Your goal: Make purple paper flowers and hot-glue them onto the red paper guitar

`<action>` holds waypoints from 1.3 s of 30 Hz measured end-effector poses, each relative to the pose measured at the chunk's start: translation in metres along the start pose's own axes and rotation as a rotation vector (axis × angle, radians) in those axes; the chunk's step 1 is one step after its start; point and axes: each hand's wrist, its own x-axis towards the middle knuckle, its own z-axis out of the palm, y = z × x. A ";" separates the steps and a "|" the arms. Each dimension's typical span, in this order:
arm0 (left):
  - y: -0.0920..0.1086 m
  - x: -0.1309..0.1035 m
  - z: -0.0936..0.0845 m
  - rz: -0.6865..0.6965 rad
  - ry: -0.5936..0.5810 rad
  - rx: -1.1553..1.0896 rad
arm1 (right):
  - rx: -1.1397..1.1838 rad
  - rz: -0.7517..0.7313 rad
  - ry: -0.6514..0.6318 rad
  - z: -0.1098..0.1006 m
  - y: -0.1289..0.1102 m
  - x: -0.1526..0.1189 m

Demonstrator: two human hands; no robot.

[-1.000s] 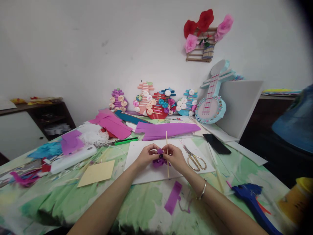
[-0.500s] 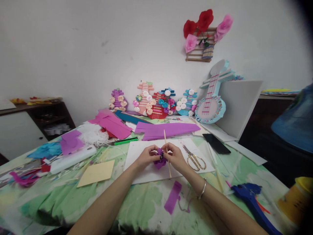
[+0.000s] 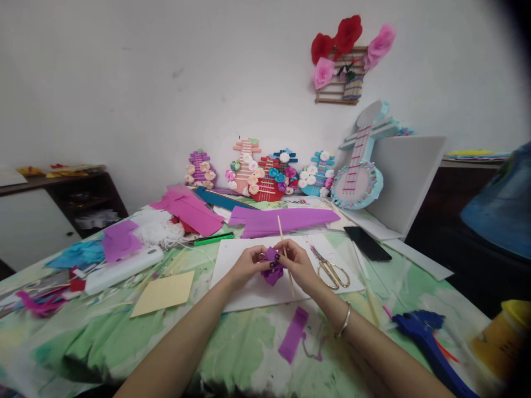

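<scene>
Between both hands, above a white sheet (image 3: 240, 296), is a crumpled purple paper flower (image 3: 272, 273). My left hand (image 3: 249, 265) pinches its left side between thumb and fingers. My right hand (image 3: 296, 264) touches its right side and also holds a thin wooden stick (image 3: 280, 228), which slants upward past the fingers. Gold-handled scissors (image 3: 329, 270) lie on the sheet, right of my right hand. A purple paper strip (image 3: 293, 335) rests on the cloth below the hands.
A blue glue gun (image 3: 427, 337) and a yellow cup (image 3: 504, 337) are at the right. A black phone (image 3: 367, 243) lies beyond the scissors. Yellow card (image 3: 164, 293) and a white power strip (image 3: 124, 269) are at left. Decorated paper instruments (image 3: 265, 179) stand along the wall.
The stick has tilted, its lower end shifting slightly right and up. The flower has turned a little, and the fingertips around it have moved slightly.
</scene>
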 end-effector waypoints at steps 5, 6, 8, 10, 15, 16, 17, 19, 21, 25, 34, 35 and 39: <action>0.000 0.000 0.000 -0.001 0.033 0.014 | 0.030 0.022 -0.029 0.000 0.001 0.000; 0.001 0.000 0.000 -0.002 0.037 0.027 | 0.029 0.029 -0.037 0.000 0.001 0.000; 0.003 0.000 0.001 0.011 0.058 0.068 | 0.012 0.029 -0.039 -0.001 0.001 0.001; 0.003 0.000 0.002 0.033 0.083 0.115 | -0.049 0.004 -0.025 -0.002 0.001 0.001; 0.001 0.001 0.005 0.023 0.092 0.216 | -0.394 -0.138 0.055 -0.002 -0.004 -0.001; 0.000 0.001 0.005 0.013 0.085 0.219 | -0.440 -0.172 0.062 -0.002 -0.005 -0.002; -0.001 0.001 0.005 0.005 0.078 0.217 | -0.469 -0.197 0.064 -0.001 -0.006 -0.003; -0.002 0.001 0.005 -0.001 0.066 0.206 | -0.476 -0.197 0.058 -0.001 -0.005 -0.004; -0.002 0.002 0.004 -0.001 0.069 0.182 | -0.414 -0.139 0.044 -0.001 -0.003 -0.003; 0.002 0.002 0.002 -0.005 0.100 0.121 | -0.155 -0.007 -0.026 -0.002 0.001 -0.001; 0.005 0.000 0.004 0.004 0.092 0.079 | -0.048 0.015 -0.014 0.000 -0.004 -0.001; 0.005 0.000 0.004 0.008 0.090 0.081 | -0.059 0.010 -0.010 0.000 -0.005 -0.001; 0.005 0.001 0.003 0.013 0.091 0.126 | -0.117 0.000 0.007 0.000 -0.009 -0.002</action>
